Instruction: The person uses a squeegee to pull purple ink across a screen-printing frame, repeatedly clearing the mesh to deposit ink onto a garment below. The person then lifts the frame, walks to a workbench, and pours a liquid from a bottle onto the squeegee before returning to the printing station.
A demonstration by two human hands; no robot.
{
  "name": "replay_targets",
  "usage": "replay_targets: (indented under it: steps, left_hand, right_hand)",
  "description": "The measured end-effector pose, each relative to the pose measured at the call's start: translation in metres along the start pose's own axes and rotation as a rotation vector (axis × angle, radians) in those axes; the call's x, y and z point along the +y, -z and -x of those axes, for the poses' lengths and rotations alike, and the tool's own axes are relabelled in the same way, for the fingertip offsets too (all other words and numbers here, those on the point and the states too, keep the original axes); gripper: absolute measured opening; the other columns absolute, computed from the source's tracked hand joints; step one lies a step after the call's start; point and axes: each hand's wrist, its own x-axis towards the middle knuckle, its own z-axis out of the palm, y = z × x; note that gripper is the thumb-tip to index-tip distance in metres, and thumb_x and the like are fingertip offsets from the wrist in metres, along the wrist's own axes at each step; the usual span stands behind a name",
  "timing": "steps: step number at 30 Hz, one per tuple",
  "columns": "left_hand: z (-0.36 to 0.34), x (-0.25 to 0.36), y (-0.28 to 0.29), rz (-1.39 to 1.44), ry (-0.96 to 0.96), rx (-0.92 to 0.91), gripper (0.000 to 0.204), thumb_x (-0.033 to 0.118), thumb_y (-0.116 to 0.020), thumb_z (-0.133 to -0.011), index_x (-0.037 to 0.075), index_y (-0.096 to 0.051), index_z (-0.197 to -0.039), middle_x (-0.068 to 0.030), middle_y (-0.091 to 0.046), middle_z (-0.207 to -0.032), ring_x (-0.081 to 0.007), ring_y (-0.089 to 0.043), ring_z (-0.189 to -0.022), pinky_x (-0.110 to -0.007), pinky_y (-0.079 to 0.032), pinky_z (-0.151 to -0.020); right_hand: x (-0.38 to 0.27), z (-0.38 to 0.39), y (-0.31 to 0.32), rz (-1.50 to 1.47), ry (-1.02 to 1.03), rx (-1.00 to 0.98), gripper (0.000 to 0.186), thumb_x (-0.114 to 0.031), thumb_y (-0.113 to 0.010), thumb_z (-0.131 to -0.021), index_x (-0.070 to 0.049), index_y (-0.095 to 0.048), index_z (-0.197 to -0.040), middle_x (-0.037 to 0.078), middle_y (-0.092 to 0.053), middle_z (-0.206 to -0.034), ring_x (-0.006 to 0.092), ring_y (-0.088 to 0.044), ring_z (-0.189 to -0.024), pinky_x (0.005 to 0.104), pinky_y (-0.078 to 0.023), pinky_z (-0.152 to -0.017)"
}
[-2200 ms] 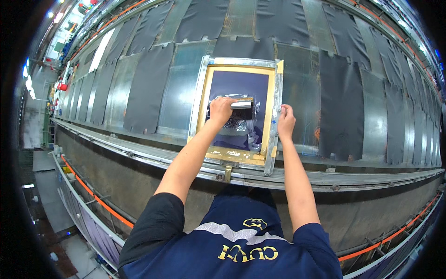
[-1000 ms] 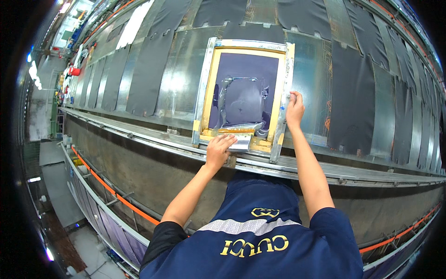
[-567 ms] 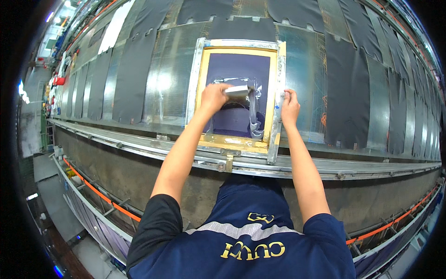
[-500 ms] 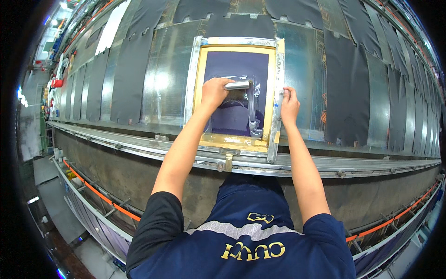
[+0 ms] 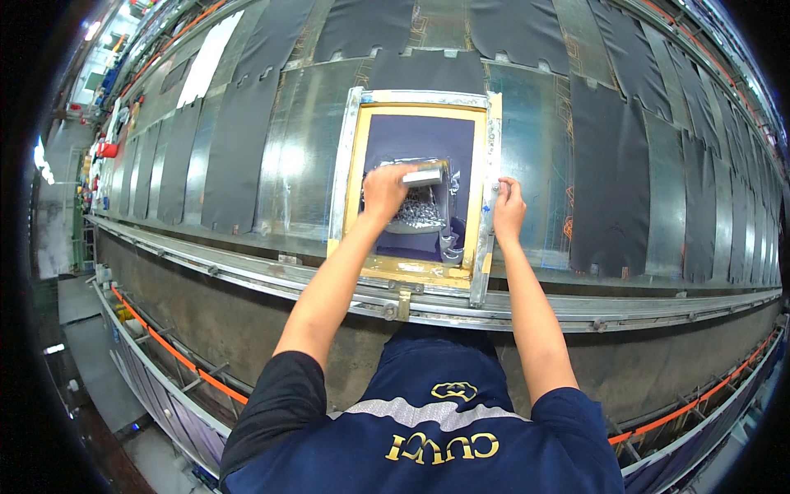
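Observation:
My left hand (image 5: pixel 384 193) is closed around the end of a metal-handled squeegee (image 5: pixel 425 176), which lies across the mesh of a screen-printing frame (image 5: pixel 351 156). Dark purple mesh (image 5: pixel 421 136) fills the yellow-edged opening. Below the squeegee, glossy, bubbly clear ink (image 5: pixel 418 212) is spread over the mesh, and a thick smear (image 5: pixel 453 247) runs down its right side. My right hand (image 5: pixel 508 212) grips the frame's right rail with bent fingers. The squeegee's blade is hidden.
The frame rests on a long printing table (image 5: pixel 531 165) carrying rows of black fabric panels (image 5: pixel 609 181). A metal rail (image 5: pixel 559 317) runs along its near edge, with a small brass-coloured stop (image 5: pixel 404 305) by the frame. Orange-topped railing (image 5: pixel 185 358) stands at lower left.
The whole scene sits lower in the picture. Glossy, bubbly ink now shows below the squeegee, where smoother dark mesh was seen. Both hands keep their holds.

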Motion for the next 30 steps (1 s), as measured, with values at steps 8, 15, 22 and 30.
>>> replay_targets:
  steps: [8, 15, 22, 30]
  left_hand:
    - [0.109, 0.015, -0.005, -0.142, -0.109, -0.098, 0.038, -0.004, -0.066, -0.08, 0.023, -0.079, -0.103, 0.0039, -0.077, -0.112, -0.0206, -0.069, -0.108, -0.043, -0.05, -0.088]
    - [0.052, 0.01, 0.003, 0.056, 0.003, 0.003, 0.037, -0.003, -0.067, -0.076, 0.02, -0.081, -0.102, -0.0054, -0.079, -0.105, -0.027, -0.075, -0.096, -0.042, -0.057, -0.082]
    - [0.022, 0.006, -0.011, -0.147, -0.035, -0.091, 0.035, 0.0, -0.066, -0.079, 0.021, -0.081, -0.102, -0.002, -0.079, -0.107, -0.0251, -0.072, -0.1, -0.043, -0.055, -0.081]
    - [0.162, 0.031, 0.032, -0.064, -0.156, -0.144, 0.038, -0.001, -0.069, -0.078, 0.019, -0.077, -0.108, 0.0044, -0.076, -0.115, -0.0179, -0.068, -0.111, -0.039, -0.049, -0.085]
  right_hand:
    - [0.006, 0.002, 0.007, -0.017, 0.015, 0.019, 0.02, -0.02, -0.055, -0.106, -0.006, -0.066, -0.114, 0.023, -0.072, -0.087, 0.0413, -0.071, -0.08, 0.0491, -0.051, -0.073]
    - [0.008, -0.001, 0.002, -0.01, 0.042, 0.05, 0.017, -0.018, -0.056, -0.106, -0.007, -0.067, -0.114, 0.02, -0.071, -0.086, 0.035, -0.07, -0.078, 0.0447, -0.051, -0.073]
    - [0.017, -0.001, 0.002, -0.055, 0.122, 0.057, 0.02, -0.022, -0.055, -0.106, -0.008, -0.067, -0.113, 0.021, -0.072, -0.089, 0.0397, -0.071, -0.083, 0.0473, -0.052, -0.075]
    - [0.021, -0.011, 0.005, 0.011, 0.086, -0.023, 0.019, -0.02, -0.059, -0.104, -0.008, -0.07, -0.114, 0.019, -0.074, -0.105, 0.0354, -0.071, -0.097, 0.0431, -0.053, -0.088]
